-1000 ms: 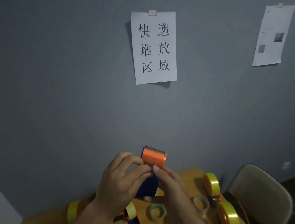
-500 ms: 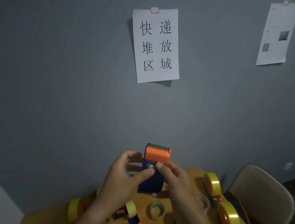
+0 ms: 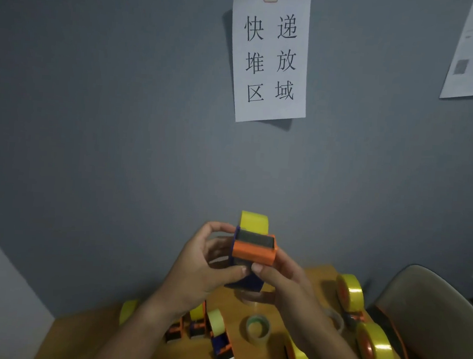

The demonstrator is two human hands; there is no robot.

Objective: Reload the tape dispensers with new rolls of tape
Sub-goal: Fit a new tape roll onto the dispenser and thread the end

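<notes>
While both the left hand (image 3: 202, 270) and right hand (image 3: 281, 279) grip it, the tape dispenser (image 3: 252, 254) carries a yellow roll (image 3: 253, 221).

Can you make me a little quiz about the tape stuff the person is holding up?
1. True or false: both the left hand and the right hand hold the tape dispenser.
2. What colour is the tape roll sticking up behind the dispenser's orange front? A) yellow B) red C) white
3. Fill in: the nearly used-up roll lies flat on the wooden ____.

Key: 1 true; 2 A; 3 table.
</notes>
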